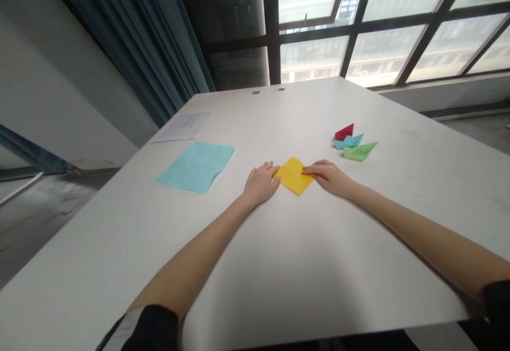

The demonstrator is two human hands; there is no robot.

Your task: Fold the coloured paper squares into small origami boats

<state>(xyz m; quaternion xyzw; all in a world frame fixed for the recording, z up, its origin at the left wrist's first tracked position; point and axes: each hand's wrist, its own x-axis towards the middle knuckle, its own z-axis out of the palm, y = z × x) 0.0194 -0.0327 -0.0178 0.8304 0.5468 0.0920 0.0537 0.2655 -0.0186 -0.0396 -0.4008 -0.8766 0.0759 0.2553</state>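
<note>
A folded yellow paper square [294, 176] lies flat on the white table [279, 266], turned like a diamond. My left hand [261, 182] rests palm down at its left corner, fingers loosely together and touching the edge. My right hand [329, 174] lies flat on the right corner, fingers stretched out and pressing the paper down.
Three folded paper boats, red [345, 131], light blue [349, 141] and green [359, 151], sit close together beyond my right hand. A light blue sheet [196, 166] lies to the left, with a printed white sheet [181, 126] behind it. Curtains and large windows stand past the table's far edge.
</note>
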